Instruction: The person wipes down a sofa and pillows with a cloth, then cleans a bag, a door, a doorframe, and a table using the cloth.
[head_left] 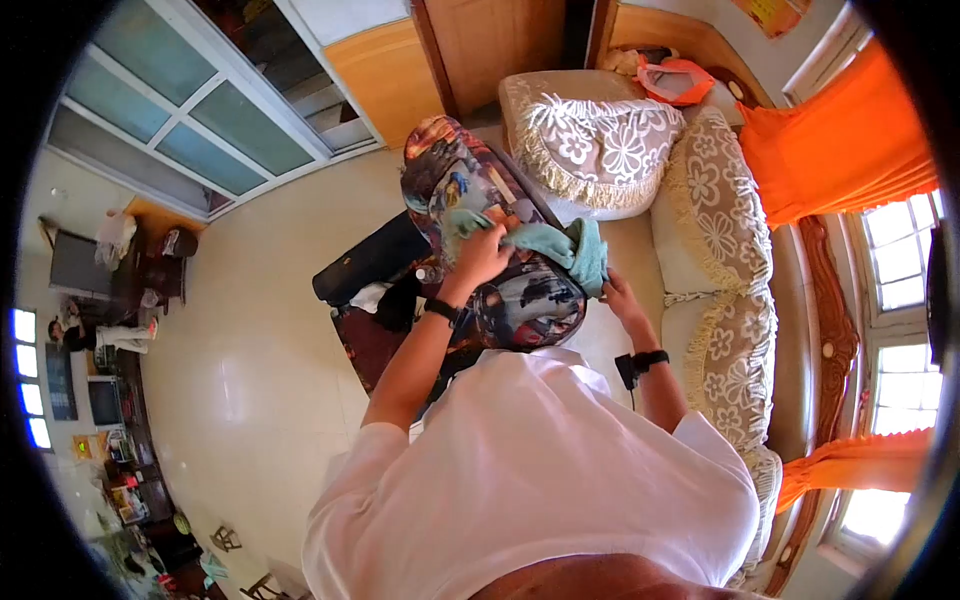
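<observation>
A pale green cloth, looking like a towel, stretches across a long padded piece with a dark multicoloured print. My left hand presses down on this piece, its fingers closed on the cloth, which bunches on both sides of them. At the cloth's right end, where it is folded over in a thick loop, my right hand pinches the lower edge. A dark bolster-like roll lies left of the printed piece. Beside my left wrist are a white item and black fabric.
A sofa with flower-patterned, fringed covers runs along the right, below orange curtains. A matching seat stands ahead. Pale tiled floor lies to the left. Another person is at the far left.
</observation>
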